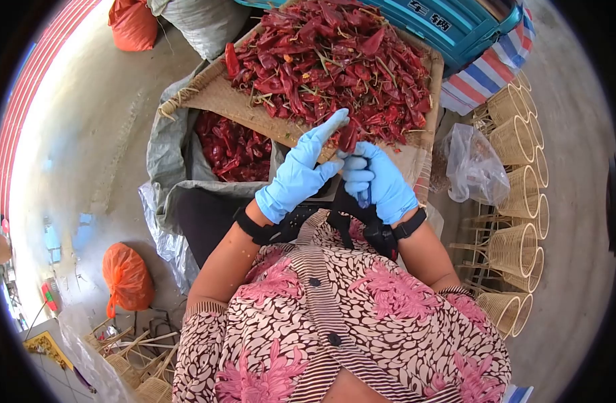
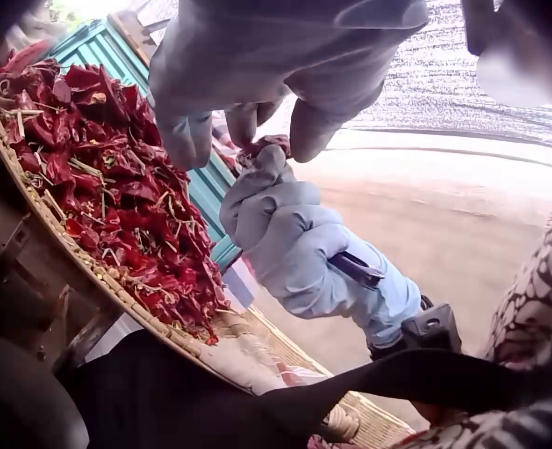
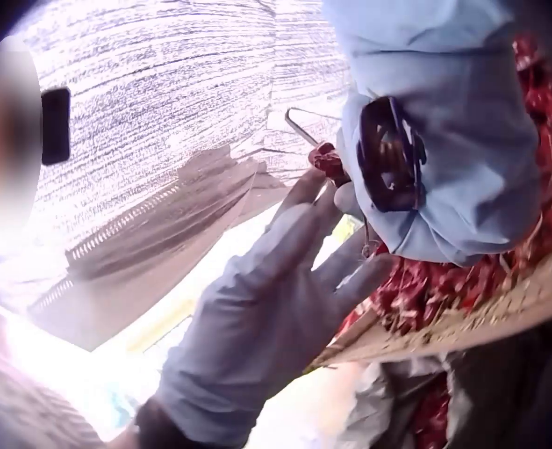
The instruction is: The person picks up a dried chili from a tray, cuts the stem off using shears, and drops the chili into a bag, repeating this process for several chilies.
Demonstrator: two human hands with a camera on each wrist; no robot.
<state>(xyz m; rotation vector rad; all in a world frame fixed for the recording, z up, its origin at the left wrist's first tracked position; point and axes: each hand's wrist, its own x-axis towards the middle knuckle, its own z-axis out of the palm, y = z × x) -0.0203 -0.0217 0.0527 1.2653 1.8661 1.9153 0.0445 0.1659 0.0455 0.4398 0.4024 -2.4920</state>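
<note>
Both hands wear light blue gloves and meet over the near edge of a woven tray (image 1: 207, 94). My left hand (image 1: 301, 164) holds a dried red chili (image 1: 348, 139) by its fingers, index finger stretched out. The fingertips of my right hand (image 1: 382, 178) touch the same chili from the other side. Curled in the right palm are scissors with dark blue handles (image 3: 390, 154); a thin metal part shows beside the chili in the right wrist view. A big heap of dried red chilies (image 1: 321, 60) covers the tray just beyond the hands.
An open grey sack (image 1: 163, 154) with chilies (image 1: 234, 151) stands left of my lap. A teal crate (image 1: 449, 27) is behind the tray. Rows of small woven baskets (image 1: 513, 248) and a clear plastic bag (image 1: 474, 164) are at right; an orange bag (image 1: 128, 275) lies at left.
</note>
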